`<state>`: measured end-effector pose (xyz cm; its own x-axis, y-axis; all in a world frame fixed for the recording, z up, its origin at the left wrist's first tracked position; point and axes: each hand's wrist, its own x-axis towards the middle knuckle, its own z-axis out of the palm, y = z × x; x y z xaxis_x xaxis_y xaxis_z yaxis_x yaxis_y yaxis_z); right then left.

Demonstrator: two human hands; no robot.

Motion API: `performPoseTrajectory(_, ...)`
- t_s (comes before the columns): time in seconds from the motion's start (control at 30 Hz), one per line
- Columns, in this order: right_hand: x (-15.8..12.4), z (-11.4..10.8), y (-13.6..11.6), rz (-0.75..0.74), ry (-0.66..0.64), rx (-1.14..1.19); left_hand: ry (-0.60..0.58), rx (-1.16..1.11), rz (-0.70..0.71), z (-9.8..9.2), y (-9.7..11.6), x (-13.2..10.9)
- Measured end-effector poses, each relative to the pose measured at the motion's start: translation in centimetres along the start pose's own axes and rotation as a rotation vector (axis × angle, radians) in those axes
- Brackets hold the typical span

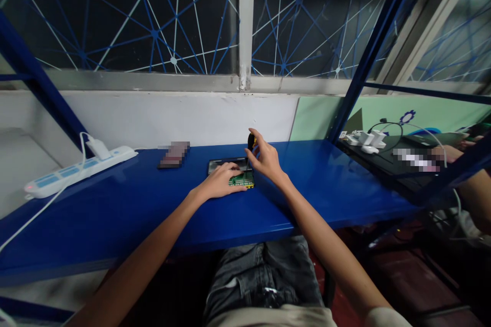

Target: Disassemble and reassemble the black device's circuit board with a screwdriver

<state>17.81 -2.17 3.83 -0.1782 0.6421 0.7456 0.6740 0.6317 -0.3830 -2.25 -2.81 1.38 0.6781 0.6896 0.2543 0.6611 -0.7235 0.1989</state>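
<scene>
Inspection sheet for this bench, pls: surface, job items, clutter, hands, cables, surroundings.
Surface: glossy blue table.
Job's things: green circuit board on a dark tray; screwdriver upright over it.
Clutter: one small blurred item, unidentifiable.
Hands: left hand flat on the circuit board; right hand grips the screwdriver.
Cables: white power strip with an adapter plugged in, white lead trailing left.
Surroundings: patterned window; neighbouring bench with white chargers and another person's hand.
</scene>
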Motion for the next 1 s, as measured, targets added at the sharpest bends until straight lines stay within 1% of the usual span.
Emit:
performPoseTrajectory(0.57,-0.02,0.02,0.11,-0.001,0.027,0.035,-0.001,-0.006,-0.005,0.04,-0.05,-0.05)
performPoseTrajectory(0.83,0.08,-0.23,-0.19,-0.034,-0.005,0.082,0.008,-0.011,-0.001,0.3,-0.29,-0.01)
performPoseTrajectory(1.0,0.05,-0.2,-0.11,-0.018,-0.032,0.073,0.002,-0.014,0.002,0.18,-0.23,-0.05)
